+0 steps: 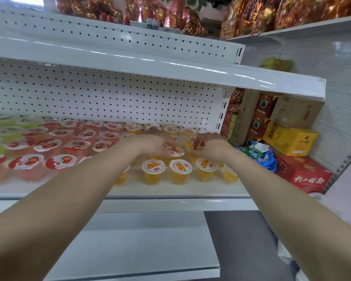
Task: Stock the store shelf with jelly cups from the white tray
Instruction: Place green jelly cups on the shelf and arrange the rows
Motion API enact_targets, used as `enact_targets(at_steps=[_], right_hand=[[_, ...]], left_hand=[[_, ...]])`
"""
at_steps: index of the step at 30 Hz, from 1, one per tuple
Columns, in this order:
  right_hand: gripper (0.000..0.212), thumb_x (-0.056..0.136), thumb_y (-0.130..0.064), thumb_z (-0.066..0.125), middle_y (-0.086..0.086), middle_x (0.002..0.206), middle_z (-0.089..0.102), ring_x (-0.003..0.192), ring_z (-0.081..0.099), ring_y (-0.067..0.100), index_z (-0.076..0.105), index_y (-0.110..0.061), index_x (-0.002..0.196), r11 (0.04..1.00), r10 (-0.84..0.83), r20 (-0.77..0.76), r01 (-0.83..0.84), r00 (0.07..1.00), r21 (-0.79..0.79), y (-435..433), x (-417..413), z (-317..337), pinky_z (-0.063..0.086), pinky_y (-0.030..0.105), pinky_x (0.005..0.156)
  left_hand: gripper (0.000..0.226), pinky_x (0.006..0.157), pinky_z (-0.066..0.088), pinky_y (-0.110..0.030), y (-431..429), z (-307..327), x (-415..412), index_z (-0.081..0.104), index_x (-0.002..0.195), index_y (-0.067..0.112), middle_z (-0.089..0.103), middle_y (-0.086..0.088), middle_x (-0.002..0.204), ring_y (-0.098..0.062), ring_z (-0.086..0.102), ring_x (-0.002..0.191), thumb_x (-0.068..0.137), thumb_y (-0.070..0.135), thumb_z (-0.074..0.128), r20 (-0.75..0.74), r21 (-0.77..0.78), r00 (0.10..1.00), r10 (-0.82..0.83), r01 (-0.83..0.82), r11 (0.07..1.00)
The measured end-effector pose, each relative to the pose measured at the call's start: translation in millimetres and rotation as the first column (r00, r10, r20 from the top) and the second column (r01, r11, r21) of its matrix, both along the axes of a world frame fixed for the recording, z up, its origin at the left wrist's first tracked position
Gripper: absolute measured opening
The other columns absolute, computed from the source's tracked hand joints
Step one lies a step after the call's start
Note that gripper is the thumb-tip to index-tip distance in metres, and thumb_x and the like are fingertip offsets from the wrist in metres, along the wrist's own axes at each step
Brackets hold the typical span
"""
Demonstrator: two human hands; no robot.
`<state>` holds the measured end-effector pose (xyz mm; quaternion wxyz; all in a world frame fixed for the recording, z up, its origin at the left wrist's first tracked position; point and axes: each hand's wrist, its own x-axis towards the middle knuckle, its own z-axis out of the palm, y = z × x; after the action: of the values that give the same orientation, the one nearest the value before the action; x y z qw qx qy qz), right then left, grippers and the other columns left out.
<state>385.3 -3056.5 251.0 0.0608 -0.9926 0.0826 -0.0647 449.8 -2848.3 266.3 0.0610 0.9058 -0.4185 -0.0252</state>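
A white shelf [170,189] with a pegboard back [109,98] carries rows of jelly cups. Both arms reach in over it. Stacked cartons [290,140] and a blue bag [261,155] sit well right of the fingers. Red jelly cups [47,147] and green jelly cups [8,132] fill the shelf left of the fingers. Orange jelly cups [180,171] stand under and in front of them. The left hand [156,141] curls its fingers [170,144] onto the lid rim of one orange cup [176,152], holding it. The right hand [211,145] is just beside, its fingers [197,146] curled narrow over another cup; whether they grip it cannot be told.
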Motion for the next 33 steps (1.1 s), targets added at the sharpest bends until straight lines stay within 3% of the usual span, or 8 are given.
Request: enact_targets(at_steps=[7, 10, 15, 22, 27, 30, 33], right_hand=[[0.034, 0.077, -0.06, 0.064, -0.008, 0.103, 0.061, 0.101, 0.056, 0.018, 0.061, -0.036, 0.101, 1.0, -0.019, -0.017, 0.02, 1.0, 0.019, -6, 2, -3, 0.048, 0.031, 0.079], [0.032, 0.085, -0.06, 0.054, -0.008, 0.111, 0.064, 0.105, 0.057, 0.019, 0.061, -0.038, 0.106, 0.998, -0.06, -0.007, 0.06, 0.998, 0.035, -6, 5, 1, 0.049, 0.036, 0.089], [0.028, 0.096, -0.047, 0.049, -0.002, 0.117, 0.066, 0.105, 0.06, 0.024, 0.06, -0.033, 0.117, 0.987, -0.157, 0.047, 0.155, 0.986, 0.042, -8, 17, 10, 0.05, 0.044, 0.093], [0.049, 0.092, -0.057, 0.053, -0.001, 0.131, 0.058, 0.118, 0.054, 0.027, 0.052, -0.032, 0.134, 0.984, -0.17, -0.029, 0.171, 0.985, 0.056, -3, 42, 5, 0.043, 0.049, 0.102], [0.044, 0.087, -0.056, 0.059, -0.002, 0.127, 0.06, 0.116, 0.055, 0.025, 0.058, -0.032, 0.125, 0.98, -0.182, -0.043, 0.185, 0.982, 0.077, -4, 52, -2, 0.044, 0.048, 0.101], [0.037, 0.086, -0.055, 0.062, -0.003, 0.118, 0.062, 0.113, 0.056, 0.024, 0.063, -0.031, 0.114, 0.983, -0.166, -0.006, 0.166, 0.986, 0.072, -8, 54, -1, 0.045, 0.047, 0.099], [0.033, 0.084, -0.053, 0.066, -0.005, 0.115, 0.061, 0.11, 0.056, 0.022, 0.064, -0.03, 0.107, 0.987, -0.138, 0.007, 0.136, 0.99, 0.09, -9, 55, 1, 0.043, 0.046, 0.1]], left_hand=[[0.045, 0.099, 0.045, -0.033, -3, -3, 8, 0.056, 0.131, 0.036, 0.056, 0.009, 0.135, -0.016, 0.052, 0.119, 0.088, 0.048, 0.063, -0.015, -0.024, 1.0, 0.002, -0.003, 1.0], [0.045, 0.098, 0.042, -0.029, 0, 2, 14, 0.059, 0.128, 0.036, 0.055, 0.012, 0.136, -0.015, 0.051, 0.122, 0.087, 0.055, 0.061, -0.017, -0.082, 1.0, 0.017, -0.019, 0.996], [0.037, 0.098, 0.04, -0.031, 3, 6, 35, 0.059, 0.129, 0.027, 0.057, 0.005, 0.136, -0.019, 0.053, 0.121, 0.096, 0.042, 0.054, 0.04, -0.2, 0.999, 0.037, -0.028, 0.979], [0.049, 0.097, 0.039, -0.03, -8, 1, 63, 0.056, 0.135, 0.023, 0.055, 0.001, 0.139, -0.022, 0.053, 0.122, 0.092, 0.047, 0.057, 0.038, -0.13, 0.998, -0.054, 0.059, 0.99], [0.043, 0.09, 0.042, -0.03, -20, -7, 70, 0.06, 0.13, 0.023, 0.061, -0.001, 0.13, -0.022, 0.056, 0.114, 0.092, 0.041, 0.062, 0.07, -0.076, 0.992, -0.108, 0.113, 0.991], [0.037, 0.082, 0.039, -0.028, -23, -11, 73, 0.062, 0.125, 0.025, 0.064, -0.001, 0.123, -0.022, 0.057, 0.11, 0.089, 0.035, 0.066, 0.092, -0.107, 0.99, -0.105, 0.114, 0.988], [0.034, 0.083, 0.042, -0.029, -24, -13, 76, 0.065, 0.118, 0.027, 0.065, 0.001, 0.119, -0.02, 0.058, 0.108, 0.085, 0.034, 0.07, 0.073, -0.156, 0.993, -0.089, 0.099, 0.983]])
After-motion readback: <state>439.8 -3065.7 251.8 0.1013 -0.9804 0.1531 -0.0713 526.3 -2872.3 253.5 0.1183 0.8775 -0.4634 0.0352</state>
